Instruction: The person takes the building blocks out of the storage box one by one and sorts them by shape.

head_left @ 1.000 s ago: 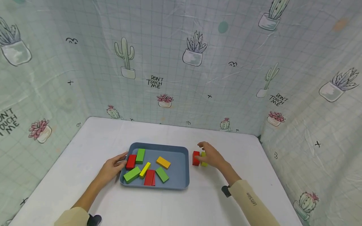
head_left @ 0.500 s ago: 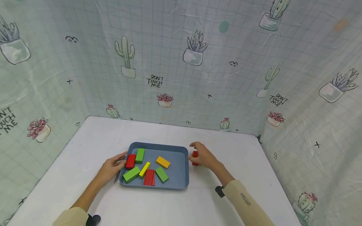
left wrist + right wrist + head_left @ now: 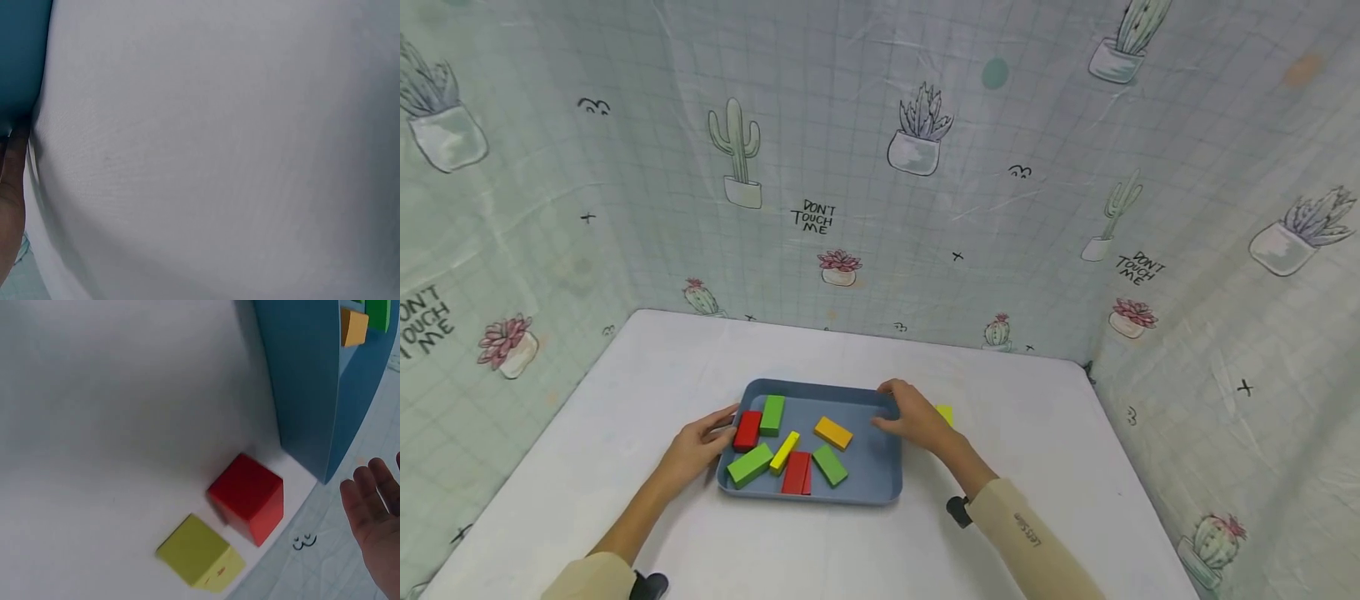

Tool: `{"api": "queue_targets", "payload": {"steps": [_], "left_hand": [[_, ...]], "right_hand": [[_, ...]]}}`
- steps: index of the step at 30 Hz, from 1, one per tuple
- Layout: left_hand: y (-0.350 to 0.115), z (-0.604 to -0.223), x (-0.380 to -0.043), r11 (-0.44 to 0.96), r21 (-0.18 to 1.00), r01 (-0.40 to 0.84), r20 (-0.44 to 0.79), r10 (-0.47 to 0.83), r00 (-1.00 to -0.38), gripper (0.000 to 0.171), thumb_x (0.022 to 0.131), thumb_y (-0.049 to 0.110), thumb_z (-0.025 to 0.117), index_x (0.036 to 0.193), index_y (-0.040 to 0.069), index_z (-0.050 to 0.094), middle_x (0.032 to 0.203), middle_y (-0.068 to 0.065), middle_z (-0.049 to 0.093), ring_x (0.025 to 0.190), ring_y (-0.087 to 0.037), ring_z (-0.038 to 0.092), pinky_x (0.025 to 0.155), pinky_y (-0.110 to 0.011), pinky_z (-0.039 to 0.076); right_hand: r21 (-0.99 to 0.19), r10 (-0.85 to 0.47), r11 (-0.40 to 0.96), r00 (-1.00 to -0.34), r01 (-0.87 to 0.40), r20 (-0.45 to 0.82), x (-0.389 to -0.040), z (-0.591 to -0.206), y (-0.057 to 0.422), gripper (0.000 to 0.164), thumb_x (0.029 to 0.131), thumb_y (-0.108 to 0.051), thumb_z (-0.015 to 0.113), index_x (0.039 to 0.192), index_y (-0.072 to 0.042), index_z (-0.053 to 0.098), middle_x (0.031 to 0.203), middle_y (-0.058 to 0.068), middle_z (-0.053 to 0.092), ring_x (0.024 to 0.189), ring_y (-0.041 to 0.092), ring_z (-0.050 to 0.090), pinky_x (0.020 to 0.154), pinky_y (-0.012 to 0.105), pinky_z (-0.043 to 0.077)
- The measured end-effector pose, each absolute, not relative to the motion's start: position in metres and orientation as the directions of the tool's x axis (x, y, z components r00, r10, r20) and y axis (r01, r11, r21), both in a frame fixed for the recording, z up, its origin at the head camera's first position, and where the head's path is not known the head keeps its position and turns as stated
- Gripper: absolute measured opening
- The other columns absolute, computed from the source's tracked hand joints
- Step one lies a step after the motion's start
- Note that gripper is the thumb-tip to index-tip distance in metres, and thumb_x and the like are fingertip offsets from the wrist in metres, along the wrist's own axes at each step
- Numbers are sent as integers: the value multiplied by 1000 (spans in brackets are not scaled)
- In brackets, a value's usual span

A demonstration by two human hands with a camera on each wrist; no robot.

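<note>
A blue-grey tray (image 3: pixel 865 492) lies on the white table with several red, green, yellow and orange blocks in it. My left hand (image 3: pixel 695 446) touches its left rim with fingers extended; in the left wrist view only a few fingers (image 3: pixel 14 165) show beside the tray wall. Over the tray's right end my right hand (image 3: pixel 917 418) is spread, thumb apart from the fingers, holding nothing. Outside the tray, a red block (image 3: pixel 247 494) and a yellow block (image 3: pixel 197 550) stand close together. From the head, the right hand hides the red one and part of the yellow.
Inside the tray, an orange block (image 3: pixel 833 432) and a green block (image 3: pixel 830 464) lie nearest the right hand. A red block (image 3: pixel 747 431) sits by the left hand. Behind the table hangs a cloth (image 3: pixel 880 208) printed with cacti.
My right hand has moved left, from above the red and yellow blocks outside the tray to over the tray's right end. My left hand stays at the left rim.
</note>
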State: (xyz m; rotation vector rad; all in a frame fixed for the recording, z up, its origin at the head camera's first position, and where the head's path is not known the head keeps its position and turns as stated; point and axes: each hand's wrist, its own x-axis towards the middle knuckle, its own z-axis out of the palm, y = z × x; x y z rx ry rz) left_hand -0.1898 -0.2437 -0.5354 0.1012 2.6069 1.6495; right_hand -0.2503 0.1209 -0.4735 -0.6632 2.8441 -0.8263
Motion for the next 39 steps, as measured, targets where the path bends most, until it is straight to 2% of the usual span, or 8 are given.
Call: {"api": "queue_targets", "payload": {"steps": [13,21,39], "left_hand": [[-242,-536,-192,417,909,23,-16,88,-996,51,96,23,56,142,7,42,134,-24,48,115,-38,52,88,-35,49],[-242,-532,-191,431,902,19,-21,87,-996,51,96,23,56,142,7,42,134,-25,47,115,-38,52,89,-37,49],[-244,-533,-191,420,907,33,-9,96,-995,51,96,24,56,142,5,42,134,-26,47,115,-38,52,88,-35,49]], "right_hand": [[-577,-454,731,-891,-364,-13,-246,-476,96,52,84,-26,73,125,-4,50,124,14,54,113,28,52,95,37,46],[-553,-446,739,-895,-385,28,-248,-473,84,51,84,-29,73,125,-8,51,121,5,56,110,19,53,94,32,46],[-546,-483,725,-875,-420,32,-249,-468,63,52,85,-30,71,128,-7,51,124,7,56,111,23,54,92,30,47]]}}
